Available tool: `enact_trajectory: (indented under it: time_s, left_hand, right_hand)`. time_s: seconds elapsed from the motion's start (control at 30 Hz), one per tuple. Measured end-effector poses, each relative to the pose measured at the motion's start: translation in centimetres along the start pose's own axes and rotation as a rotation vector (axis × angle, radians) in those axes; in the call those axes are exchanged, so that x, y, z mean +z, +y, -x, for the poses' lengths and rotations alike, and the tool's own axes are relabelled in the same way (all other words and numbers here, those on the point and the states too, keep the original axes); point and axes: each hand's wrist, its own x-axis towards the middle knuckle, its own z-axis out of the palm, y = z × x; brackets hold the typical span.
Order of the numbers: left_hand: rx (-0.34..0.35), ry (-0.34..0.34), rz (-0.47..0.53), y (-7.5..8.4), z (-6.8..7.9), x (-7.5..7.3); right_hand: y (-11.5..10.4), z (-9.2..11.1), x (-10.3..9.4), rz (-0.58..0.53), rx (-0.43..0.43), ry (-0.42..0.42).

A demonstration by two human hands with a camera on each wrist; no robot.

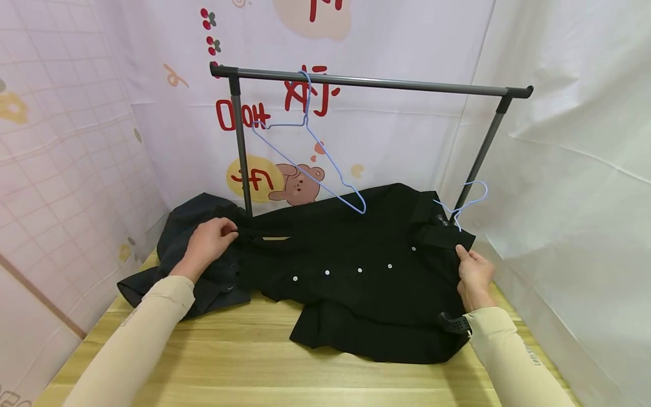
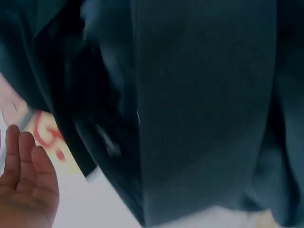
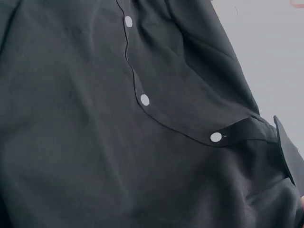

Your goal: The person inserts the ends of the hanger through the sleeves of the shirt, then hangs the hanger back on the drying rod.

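A black shirt (image 1: pixel 351 299) with white buttons is spread sideways, its collar (image 1: pixel 439 236) to the right. My right hand (image 1: pixel 475 277) pinches the collar's edge between thumb and fingers. At the shirt's other end, my left hand (image 1: pixel 211 243) pinches the black cloth. In the left wrist view, some fingers (image 2: pixel 42 175) of that hand show beside dark cloth. Out of the collar pokes the hook of a blue hanger (image 1: pixel 478 195); its lower part is hidden in the shirt. The right wrist view shows the buttoned shirt front (image 3: pixel 142 142).
A grey clothes rack (image 1: pixel 376 82) stands behind the shirt, with another blue hanger (image 1: pixel 330 161) on its bar. A dark bunched garment (image 1: pixel 190 226) lies at the left of the wooden table (image 1: pixel 244 362). White printed curtains (image 1: pixel 564 130) surround the table.
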Motion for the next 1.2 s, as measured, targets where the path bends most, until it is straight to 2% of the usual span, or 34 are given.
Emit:
enact_trajectory:
  time_s: [0.17, 0.3, 0.43, 0.5, 0.6, 0.67, 0.73, 0.83, 0.93, 1.07, 1.2]
  left_hand:
    - [0.106, -0.150, 0.004, 2.2, 1.6, 3.6]
    - [0.203, -0.298, -0.024, 4.5, 3.6, 7.0]
    - [0.224, -0.434, -0.118, 7.2, 6.2, 9.9]
    - [0.227, -0.459, -0.197, 8.2, 7.2, 11.3]
    - [0.250, -0.425, -0.326, 9.0, 8.2, 13.3]
    - [0.264, -0.397, -0.352, 9.2, 8.4, 14.3]
    - [0.266, -0.374, -0.338, 9.5, 8.4, 14.9]
    - [0.244, -0.387, -0.253, 9.5, 8.5, 15.2]
    - [0.221, -0.437, -0.144, 9.2, 8.5, 14.5]
    - [0.214, -0.469, 0.044, 8.4, 8.5, 11.9]
    - [0.161, -0.432, 0.200, 6.5, 8.7, 8.4]
  right_hand:
    - [0.0, 0.3, 0.3, 0.020, -0.018, 0.003]
    - [0.0, 0.6, 0.4, 0.022, -0.020, -0.004]
    - [0.0, 0.7, 0.3, 0.016, -0.026, 0.005]
    - [0.1, 0.7, 0.3, 0.019, -0.020, 0.008]
    - [0.3, 0.7, 0.4, 0.035, -0.011, 0.003]
    - [0.3, 0.7, 0.4, 0.041, -0.002, 0.001]
    - [0.4, 0.7, 0.4, 0.044, 0.000, 0.001]
    - [0.5, 0.7, 0.3, 0.035, 0.008, 0.004]
    - [0.6, 0.7, 0.2, 0.028, 0.005, -0.006]
    - [0.7, 0.8, 0.0, 0.015, -0.006, -0.022]
    - [0.7, 0.8, -0.1, -0.012, -0.008, -0.017]
